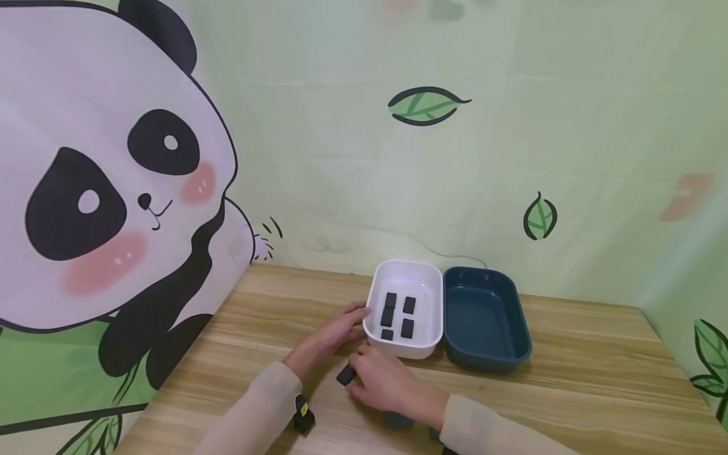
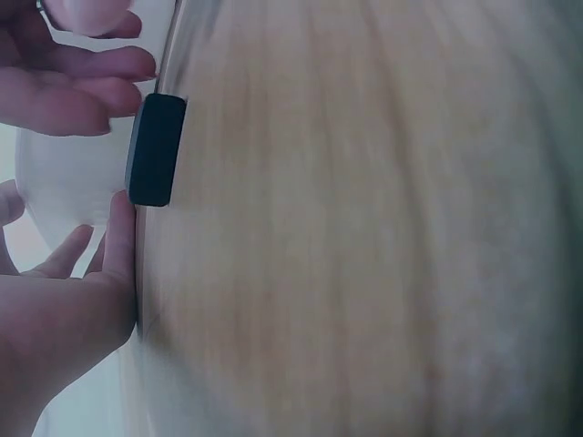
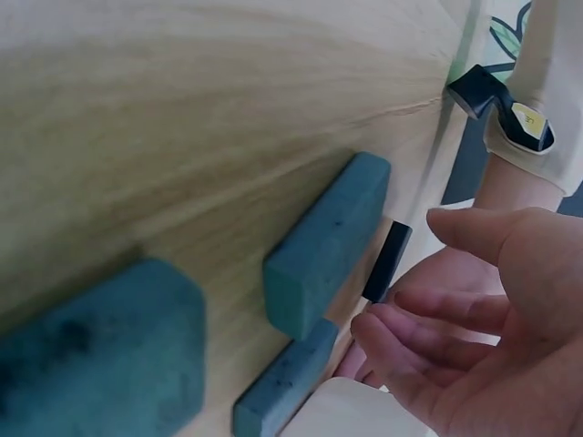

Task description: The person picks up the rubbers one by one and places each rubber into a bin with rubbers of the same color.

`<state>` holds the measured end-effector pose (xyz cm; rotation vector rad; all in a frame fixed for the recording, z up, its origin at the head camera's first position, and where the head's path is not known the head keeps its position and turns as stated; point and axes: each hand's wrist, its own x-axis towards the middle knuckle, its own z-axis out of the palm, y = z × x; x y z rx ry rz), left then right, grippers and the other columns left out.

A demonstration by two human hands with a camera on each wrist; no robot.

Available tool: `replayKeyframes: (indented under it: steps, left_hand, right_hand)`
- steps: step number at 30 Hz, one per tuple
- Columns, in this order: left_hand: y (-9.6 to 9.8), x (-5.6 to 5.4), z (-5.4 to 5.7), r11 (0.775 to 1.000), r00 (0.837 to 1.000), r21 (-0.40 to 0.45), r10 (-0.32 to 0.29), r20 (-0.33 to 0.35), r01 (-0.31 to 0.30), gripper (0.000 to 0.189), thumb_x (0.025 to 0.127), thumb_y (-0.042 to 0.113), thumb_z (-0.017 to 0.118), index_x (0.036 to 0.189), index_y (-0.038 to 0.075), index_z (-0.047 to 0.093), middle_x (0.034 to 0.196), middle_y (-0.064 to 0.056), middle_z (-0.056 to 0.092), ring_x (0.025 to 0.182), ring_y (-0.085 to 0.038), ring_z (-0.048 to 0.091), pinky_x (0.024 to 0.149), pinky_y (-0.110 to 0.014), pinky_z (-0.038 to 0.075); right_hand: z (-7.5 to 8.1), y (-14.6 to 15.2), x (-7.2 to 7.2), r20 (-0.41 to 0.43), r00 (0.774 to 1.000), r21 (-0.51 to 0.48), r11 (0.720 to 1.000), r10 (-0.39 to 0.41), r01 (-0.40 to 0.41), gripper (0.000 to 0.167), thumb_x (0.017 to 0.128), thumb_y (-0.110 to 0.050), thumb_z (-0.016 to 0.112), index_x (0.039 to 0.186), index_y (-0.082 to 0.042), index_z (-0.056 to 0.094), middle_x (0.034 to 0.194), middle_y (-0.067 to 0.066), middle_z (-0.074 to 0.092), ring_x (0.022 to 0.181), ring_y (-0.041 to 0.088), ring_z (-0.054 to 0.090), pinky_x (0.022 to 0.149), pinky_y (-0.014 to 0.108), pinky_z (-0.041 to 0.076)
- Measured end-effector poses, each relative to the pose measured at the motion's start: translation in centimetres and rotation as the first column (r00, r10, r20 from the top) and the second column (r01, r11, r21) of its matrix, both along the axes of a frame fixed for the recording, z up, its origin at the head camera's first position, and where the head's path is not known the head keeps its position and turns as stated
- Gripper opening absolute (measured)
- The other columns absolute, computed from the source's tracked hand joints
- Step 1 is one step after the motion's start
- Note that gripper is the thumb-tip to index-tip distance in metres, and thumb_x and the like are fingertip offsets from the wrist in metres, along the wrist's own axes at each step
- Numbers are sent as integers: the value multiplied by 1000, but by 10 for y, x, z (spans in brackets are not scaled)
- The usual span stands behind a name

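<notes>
Near front of white bin (image 1: 426,300), dark block (image 1: 345,375) was at right hand (image 1: 383,380), thumb and fingers apart; contact unclear. Left hand (image 1: 337,328), fingers extended, touched bin's left side.

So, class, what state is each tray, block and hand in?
White tray: uncovered, holding five dark blocks
Blue tray: uncovered, upright
Left hand: touching the white tray
Right hand: thumb and fingers parted
Separate dark block: at the right hand's fingertips
Three blue-green blocks: resting on the table
</notes>
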<state>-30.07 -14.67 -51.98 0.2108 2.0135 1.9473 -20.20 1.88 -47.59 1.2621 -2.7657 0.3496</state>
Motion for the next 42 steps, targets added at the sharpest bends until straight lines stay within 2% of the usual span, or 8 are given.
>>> replayKeyframes:
  steps: [4,11,13,19,24,30,36,42]
  left_hand:
    - [0,0,2,1000,1000,-6,-1,-4,1,60,113,32,51,160,-4,40,157,-26,50,145,-39,52,118,-48,49]
    - [-1,1,2,1000,1000,-13,-1,8,1,60,113,33,51,160,-3,41,157,-25,50,145,-38,52,118,-48,48]
    - [0,1,2,1000,1000,-11,-3,7,3,60,113,33,51,159,-4,41,157,-26,50,144,-39,52,118,-49,48]
    - [-1,3,4,1000,1000,-26,-7,10,7,62,113,36,51,160,-2,40,158,-25,50,145,-38,53,118,-48,49]
    - [-1,2,4,999,1000,-32,4,16,-4,62,113,38,51,161,0,40,159,-24,49,144,-37,53,119,-49,47]
    - [-1,1,-2,999,1000,-34,14,20,-13,64,112,40,54,160,0,41,157,-24,51,143,-37,54,119,-49,48]
    - [-1,1,-4,999,1000,-27,18,4,-18,63,112,38,53,160,-2,42,155,-26,52,141,-39,56,118,-49,49]
    - [0,0,-4,999,1000,-38,20,-6,-20,62,112,37,52,159,-2,42,155,-27,52,137,-39,59,116,-49,51]
  right_hand:
    - [-9,0,-5,-4,1000,2,1000,9,-9,32,86,-31,88,103,-7,74,93,1,63,79,11,57,65,24,51]
    - [-65,1,-37,-142,988,-67,995,59,-69,32,79,-32,91,99,-16,71,92,-5,61,81,9,56,64,27,49]
    - [-67,1,-38,-149,986,-79,993,73,-86,32,80,-32,92,98,-16,71,92,-6,61,82,9,57,66,26,50]
    - [-37,0,-21,-117,991,-78,995,59,-69,34,85,-39,90,95,-14,69,88,-4,60,79,9,55,63,25,49]
    - [-21,-3,-10,-118,993,-28,999,23,-27,31,88,-33,88,99,-12,68,91,-3,61,84,12,57,69,25,51]
    - [-20,0,-14,3,999,-59,997,44,-44,28,86,-27,89,102,-12,71,95,-3,65,88,10,59,76,24,54]
    - [20,18,-15,196,965,-47,984,175,-169,31,92,-21,85,119,-10,73,113,-2,70,102,6,61,94,22,55]
    - [47,44,-28,244,949,-141,975,202,-171,32,93,-16,83,121,-8,73,114,1,72,105,17,68,95,29,58]
